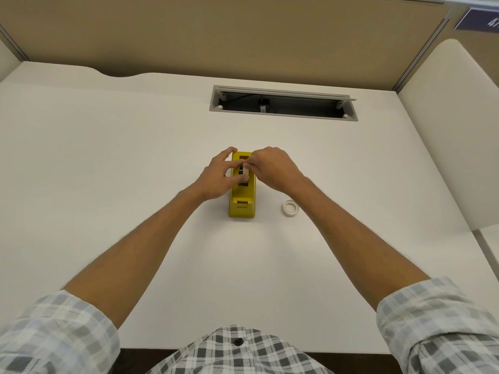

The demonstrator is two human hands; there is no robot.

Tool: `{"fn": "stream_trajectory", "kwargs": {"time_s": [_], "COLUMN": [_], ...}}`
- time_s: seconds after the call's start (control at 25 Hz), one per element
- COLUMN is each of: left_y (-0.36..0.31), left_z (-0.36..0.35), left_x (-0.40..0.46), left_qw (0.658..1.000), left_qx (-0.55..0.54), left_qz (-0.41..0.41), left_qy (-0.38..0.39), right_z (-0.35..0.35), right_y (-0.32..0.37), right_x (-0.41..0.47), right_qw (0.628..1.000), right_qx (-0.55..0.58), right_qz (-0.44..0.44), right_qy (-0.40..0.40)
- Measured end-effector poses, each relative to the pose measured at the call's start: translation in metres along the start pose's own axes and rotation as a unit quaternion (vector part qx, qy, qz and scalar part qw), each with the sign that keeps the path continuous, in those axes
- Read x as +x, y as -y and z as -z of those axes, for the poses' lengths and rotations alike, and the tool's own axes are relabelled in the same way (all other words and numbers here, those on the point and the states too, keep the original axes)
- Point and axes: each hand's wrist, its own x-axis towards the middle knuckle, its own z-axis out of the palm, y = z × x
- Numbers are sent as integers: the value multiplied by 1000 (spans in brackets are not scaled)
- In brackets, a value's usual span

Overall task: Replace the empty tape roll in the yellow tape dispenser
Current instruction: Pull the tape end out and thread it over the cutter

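**Both hands at the spool, spare ring waiting on the right**

The yellow tape dispenser stands lengthwise in the middle of the worktop, its cutter end towards you, which puts the roll cradle within easy reach of both arms. Your left hand is curled against the dispenser's left side, fingertips over the far top edge and thumb towards the roll; that looks like a bracing grip, so the body does not slide while you work on it. Your right hand comes in from the other side with its fingers pinched on the roll in the cradle, of which only a pale sliver and a dark hub show between your fingers. Whether that roll is seated or partly lifted cannot be told.

A second tape ring lies flat on the worktop just right of the dispenser's near end, well apart from both hands. It looks thin and pale, but which of the two rolls is the empty one is not clear from here.

Behind the dispenser, an open cable tray is cut into the worktop.
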Motion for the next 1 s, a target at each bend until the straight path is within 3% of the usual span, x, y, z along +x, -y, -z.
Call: {"fn": "stream_trajectory", "kwargs": {"time_s": [0.48,1.0], "left_y": [4,2], "left_z": [-2,-1], "left_x": [0,0], "left_qw": [1000,1000], "left_qx": [18,9], "left_qz": [-13,-6], "left_qy": [-8,-22], "right_z": [-3,-2], "right_y": [-1,3], "right_x": [-14,-9], "right_qw": [998,1000], "right_qx": [8,10], "right_qz": [55,12], "right_qy": [-3,-18]}}
